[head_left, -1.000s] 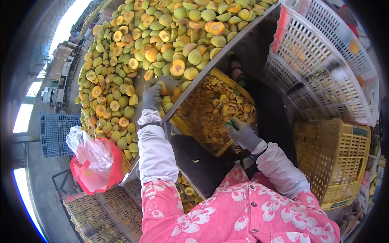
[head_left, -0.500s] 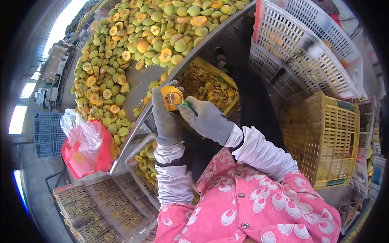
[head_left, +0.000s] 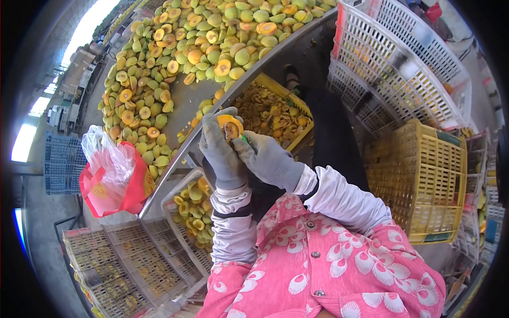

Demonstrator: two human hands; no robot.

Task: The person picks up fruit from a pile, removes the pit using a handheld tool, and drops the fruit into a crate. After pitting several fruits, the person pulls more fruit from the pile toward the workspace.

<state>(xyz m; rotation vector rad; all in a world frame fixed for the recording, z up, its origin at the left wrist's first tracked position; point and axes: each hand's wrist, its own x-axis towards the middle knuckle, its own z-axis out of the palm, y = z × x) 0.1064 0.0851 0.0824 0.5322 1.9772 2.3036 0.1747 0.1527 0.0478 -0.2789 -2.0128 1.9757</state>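
My left hand (head_left: 220, 151), in a grey glove, grips a halved peach (head_left: 229, 126) with its orange cut face turned up. My right hand (head_left: 268, 158), also gloved, holds a small green-handled tool (head_left: 244, 138) pressed into the pit of that half. Both hands meet over the metal table's edge (head_left: 254, 71). The table carries a big heap of green-skinned peach halves (head_left: 175, 58). Below the hands sits a yellow crate of pits and scraps (head_left: 273, 114).
A white crate with peach halves (head_left: 192, 208) stands low by my left arm. A red and clear plastic bag (head_left: 114, 177) hangs at the table's corner. White baskets (head_left: 397, 63) and a yellow basket (head_left: 432, 185) stand at right. Grey crates (head_left: 127, 265) lie at lower left.
A second ago my left hand reached onto the pile and my right hand hung over the scrap crate. Both came together with a peach half; the tool has since gone into its pit.
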